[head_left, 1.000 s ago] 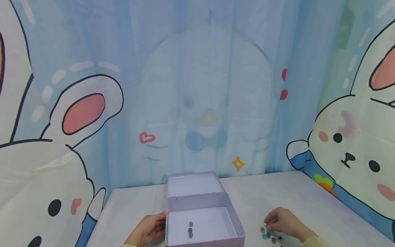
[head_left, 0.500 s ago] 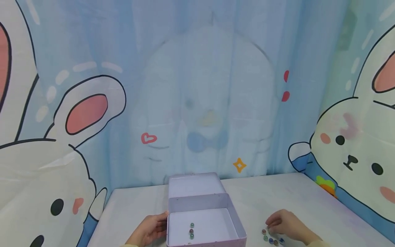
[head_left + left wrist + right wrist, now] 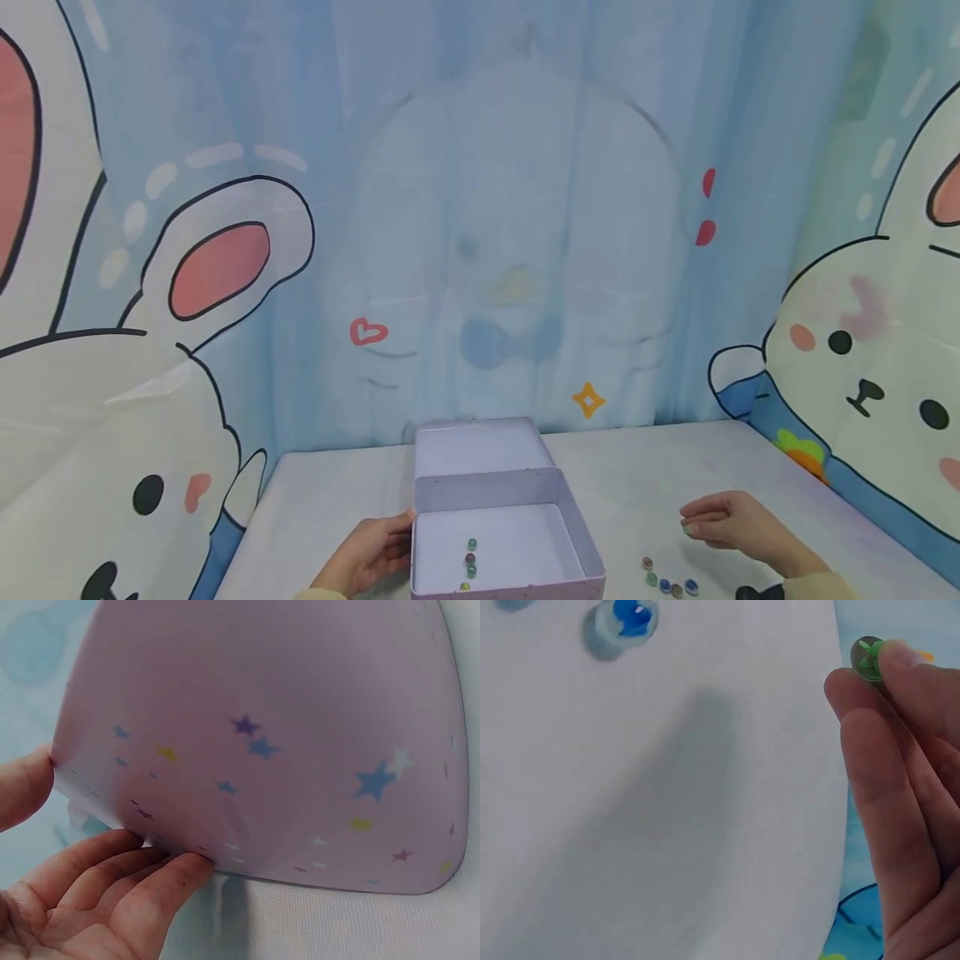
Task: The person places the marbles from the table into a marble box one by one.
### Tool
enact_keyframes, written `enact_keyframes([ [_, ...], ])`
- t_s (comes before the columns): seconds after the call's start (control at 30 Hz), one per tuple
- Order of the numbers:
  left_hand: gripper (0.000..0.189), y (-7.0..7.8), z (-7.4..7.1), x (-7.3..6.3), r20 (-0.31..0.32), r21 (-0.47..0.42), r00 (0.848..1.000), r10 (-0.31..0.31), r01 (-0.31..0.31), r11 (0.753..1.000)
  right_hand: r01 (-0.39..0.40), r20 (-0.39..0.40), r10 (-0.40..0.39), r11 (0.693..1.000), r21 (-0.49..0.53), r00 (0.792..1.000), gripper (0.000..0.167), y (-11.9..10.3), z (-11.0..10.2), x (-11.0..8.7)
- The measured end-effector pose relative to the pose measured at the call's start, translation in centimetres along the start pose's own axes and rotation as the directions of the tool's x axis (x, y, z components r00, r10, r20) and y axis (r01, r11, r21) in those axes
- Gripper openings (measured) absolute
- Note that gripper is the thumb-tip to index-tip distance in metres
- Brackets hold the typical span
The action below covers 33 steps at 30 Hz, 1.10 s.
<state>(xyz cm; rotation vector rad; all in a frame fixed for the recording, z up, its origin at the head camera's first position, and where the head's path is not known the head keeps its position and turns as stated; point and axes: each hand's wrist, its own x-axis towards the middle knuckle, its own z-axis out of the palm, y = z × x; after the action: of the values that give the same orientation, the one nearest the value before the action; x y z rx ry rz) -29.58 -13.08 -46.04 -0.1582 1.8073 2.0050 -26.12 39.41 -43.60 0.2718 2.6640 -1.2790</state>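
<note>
In the head view, a pale purple metal box (image 3: pixel 517 590) stands with its hinged lid (image 3: pixel 480 443) folded back. My left hand (image 3: pixel 367 552) grips the box's left side. The left wrist view has the thumb at one edge of the star-printed wall (image 3: pixel 300 750) and the fingers along its lower edge. Inside the box, several marbles (image 3: pixel 471 558) lie in a short row. My right hand (image 3: pixel 742 525) is raised above the table on the right, pinching a clear marble with a green swirl (image 3: pixel 867 658) between thumb and forefinger.
On the white table (image 3: pixel 622 475), several more marbles (image 3: pixel 665 586) lie in a loose curve right of the box. A black object (image 3: pixel 759 592) shows by the right sleeve. A blue curtain (image 3: pixel 510 208) with cartoon rabbits hangs behind the table.
My right hand has lifted up and to the right away from the loose marbles, with the green marble now showing in its fingers. My left hand stays on the box.
</note>
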Motion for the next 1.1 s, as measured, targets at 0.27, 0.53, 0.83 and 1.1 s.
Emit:
enact_keyframes([
  [0.27, 0.057, 0.3, 0.2, 0.0, -0.023, -0.004, 1.0, -0.017, 0.017, 1.0, 0.124, 0.049, -0.125, 0.992, 0.012, 0.991, 0.042, -5.6, 2.0, 0.7],
  [0.53, 0.057, 0.2, 0.2, 0.1, -0.038, -0.012, 0.999, -0.018, 0.018, 1.0, 0.402, 0.184, -0.41, 0.912, 0.082, 0.893, 0.036, -13.3, 7.3, 1.8],
  [0.83, 0.056, 0.0, 0.1, 0.1, -0.015, -0.023, 1.0, -0.001, 0.0, 1.0, 0.52, 0.263, -0.482, 0.848, -0.099, 0.836, 0.013, -18.7, 14.6, 2.8],
  [1.1, 0.055, 0.0, 0.1, 0.0, 0.004, -0.026, 1.0, 0.031, -0.031, 0.999, 0.454, 0.29, -0.371, 0.835, -0.311, 0.882, 0.013, -20.9, 19.5, 3.2],
])
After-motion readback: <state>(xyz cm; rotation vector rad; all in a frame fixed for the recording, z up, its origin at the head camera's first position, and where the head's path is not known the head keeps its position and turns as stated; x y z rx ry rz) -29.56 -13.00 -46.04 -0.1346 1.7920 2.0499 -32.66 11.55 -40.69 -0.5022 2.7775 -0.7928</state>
